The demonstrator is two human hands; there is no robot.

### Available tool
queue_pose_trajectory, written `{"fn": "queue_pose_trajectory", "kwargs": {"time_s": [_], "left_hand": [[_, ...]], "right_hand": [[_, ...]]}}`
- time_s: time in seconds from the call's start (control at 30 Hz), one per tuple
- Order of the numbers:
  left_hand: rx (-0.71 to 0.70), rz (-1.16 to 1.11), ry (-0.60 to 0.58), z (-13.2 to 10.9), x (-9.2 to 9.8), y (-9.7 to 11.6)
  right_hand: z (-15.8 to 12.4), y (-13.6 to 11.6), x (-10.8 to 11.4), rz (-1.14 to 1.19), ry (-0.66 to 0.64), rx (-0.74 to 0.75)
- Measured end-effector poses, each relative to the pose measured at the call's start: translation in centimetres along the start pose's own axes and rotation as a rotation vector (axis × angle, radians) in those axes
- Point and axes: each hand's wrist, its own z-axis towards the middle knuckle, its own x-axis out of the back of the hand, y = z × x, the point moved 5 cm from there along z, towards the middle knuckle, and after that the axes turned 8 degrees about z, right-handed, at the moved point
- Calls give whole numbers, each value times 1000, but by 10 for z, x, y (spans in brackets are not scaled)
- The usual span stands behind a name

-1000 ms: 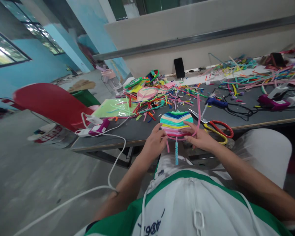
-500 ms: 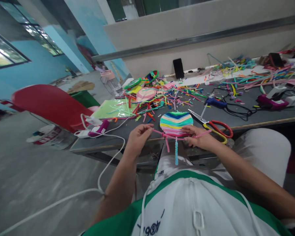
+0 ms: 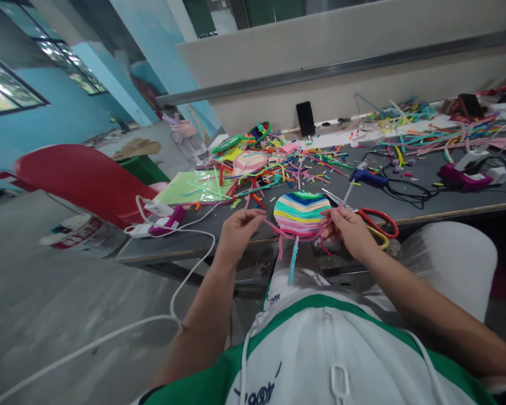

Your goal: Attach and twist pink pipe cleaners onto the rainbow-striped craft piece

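At the table's front edge lies a rounded piece of striped pipe cleaners (image 3: 302,211), in blue, green, yellow and pink rows. A pink pipe cleaner (image 3: 271,226) runs along its lower edge. My left hand (image 3: 239,232) pinches the left end of that pipe cleaner, off to the left of the striped piece. My right hand (image 3: 349,229) is closed on the pink pipe cleaner at the piece's right edge, its fingers overlapping that edge. Below hang a light-blue twisted strand (image 3: 293,263) and short pink ends. Scissors (image 3: 377,220) with red and yellow handles lie beside my right hand, partly covered.
Cut pipe cleaner scraps (image 3: 295,163) are heaped behind the striped piece. A blue glue gun (image 3: 369,176) with a black cord lies to the right. A phone (image 3: 306,118) leans on the wall. A white cable (image 3: 194,270) hangs off the table's left end.
My right hand has risen slightly and moved right, bending the pink pipe cleaner upward around the piece's right side. The hanging light-blue strand has swung left. My left hand has barely moved.
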Motion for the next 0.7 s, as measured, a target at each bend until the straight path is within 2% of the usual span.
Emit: {"fn": "queue_pose_trajectory", "kwargs": {"time_s": [0.13,0.2,0.37,0.5,0.7], "left_hand": [[-164,85,-129,16,-23,26],[-193,70,-184,22,-37,35],[-178,-18,-320,28,-64,44],[-150,-83,-289,27,-64,46],[-173,-160,-339,26,-65,47]], "right_hand": [[10,-7,-23,-477,-101,133],[15,-13,-35,-612,-140,209],[25,-29,-54,-734,-200,331],[25,-36,-58,-798,-184,418],[26,-26,-56,-818,-213,387]]}}
